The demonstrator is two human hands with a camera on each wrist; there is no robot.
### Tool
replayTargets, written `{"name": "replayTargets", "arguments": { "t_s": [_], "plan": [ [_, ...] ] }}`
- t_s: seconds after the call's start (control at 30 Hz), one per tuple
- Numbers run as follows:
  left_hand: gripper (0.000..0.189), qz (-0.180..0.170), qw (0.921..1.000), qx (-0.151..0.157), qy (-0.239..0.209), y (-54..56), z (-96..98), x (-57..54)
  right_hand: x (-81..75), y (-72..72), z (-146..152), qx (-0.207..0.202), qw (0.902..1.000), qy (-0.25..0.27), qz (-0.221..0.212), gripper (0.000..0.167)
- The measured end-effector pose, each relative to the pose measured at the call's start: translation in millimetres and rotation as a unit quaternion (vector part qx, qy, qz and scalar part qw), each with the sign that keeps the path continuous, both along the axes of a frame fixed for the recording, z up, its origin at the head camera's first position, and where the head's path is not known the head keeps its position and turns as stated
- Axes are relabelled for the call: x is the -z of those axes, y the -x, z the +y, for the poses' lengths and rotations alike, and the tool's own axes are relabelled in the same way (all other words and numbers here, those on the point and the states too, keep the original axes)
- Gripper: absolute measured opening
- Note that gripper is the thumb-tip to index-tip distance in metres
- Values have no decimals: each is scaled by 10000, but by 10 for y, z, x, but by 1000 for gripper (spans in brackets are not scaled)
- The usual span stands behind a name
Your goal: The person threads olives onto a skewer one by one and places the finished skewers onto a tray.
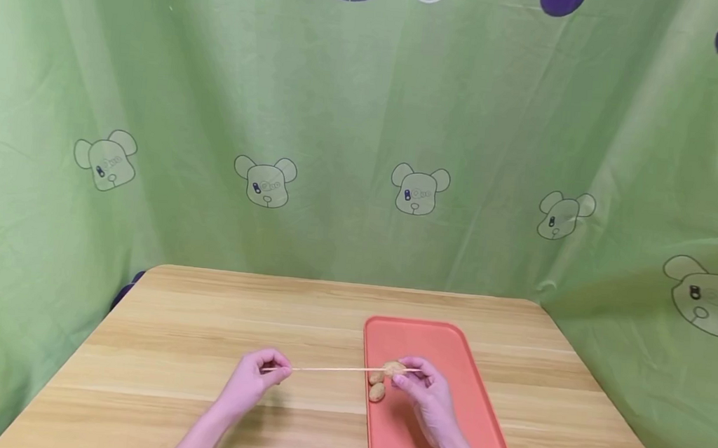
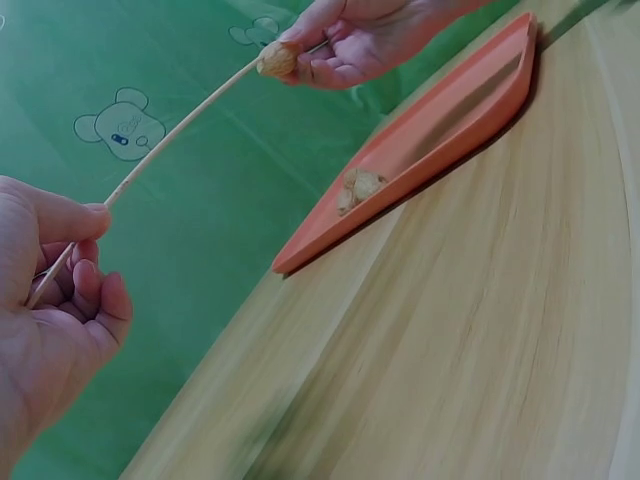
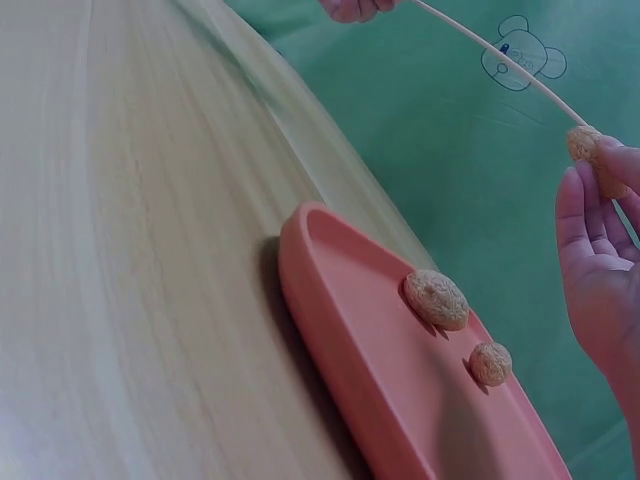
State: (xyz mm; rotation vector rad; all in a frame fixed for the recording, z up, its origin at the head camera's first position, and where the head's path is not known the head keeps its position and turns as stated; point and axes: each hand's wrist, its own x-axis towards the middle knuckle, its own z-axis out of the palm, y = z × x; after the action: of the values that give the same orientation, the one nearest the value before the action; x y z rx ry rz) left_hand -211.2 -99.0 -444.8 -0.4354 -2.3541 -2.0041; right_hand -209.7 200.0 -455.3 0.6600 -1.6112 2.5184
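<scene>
A thin wooden skewer [image 1: 337,370] stretches roughly level between the two hands. My left hand [image 1: 255,377] pinches it near its left end, thumb against fingers, and the end shows inside the palm in the left wrist view. Near the other end a tan, wrinkled food ball [image 1: 393,368] sits threaded on the skewer, with the tip sticking out past it. Thumb and fingers of my right hand [image 1: 434,399] grip that ball above the tray. Two similar balls, a larger one [image 3: 437,299] and a smaller-looking one [image 3: 490,363], lie on the tray.
A coral-pink rectangular tray [image 1: 438,346] rests on the right half of the wood-grain table [image 1: 199,324]. Its raised rim runs under the right forearm. Behind and beside the table hangs a green curtain [image 1: 344,96] with bear-face prints.
</scene>
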Motion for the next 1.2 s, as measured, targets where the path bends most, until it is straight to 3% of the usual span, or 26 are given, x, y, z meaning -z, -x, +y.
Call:
{"name": "replayTargets", "arguments": {
  "t_s": [0.37, 0.5, 0.7, 1.2],
  "plan": [
    [10, -85, 9999, 86, -68, -3, 62, -9, 25, -24, -76, 160, 9990, -91, -411, 27],
    [10, -24, 9999, 71, -78, -8, 78, -13, 28, -21, -99, -60, 9989, 24, -466, 28],
    [8, 92, 9999, 77, -99, -8, 112, -20, 22, -9, -114, -508, 9981, 283, -187, 29],
    [3, 150, 9998, 2, -141, -6, 200, -69, -2, 18, -156, -654, 9965, 342, -402, 30]
  ]
}}
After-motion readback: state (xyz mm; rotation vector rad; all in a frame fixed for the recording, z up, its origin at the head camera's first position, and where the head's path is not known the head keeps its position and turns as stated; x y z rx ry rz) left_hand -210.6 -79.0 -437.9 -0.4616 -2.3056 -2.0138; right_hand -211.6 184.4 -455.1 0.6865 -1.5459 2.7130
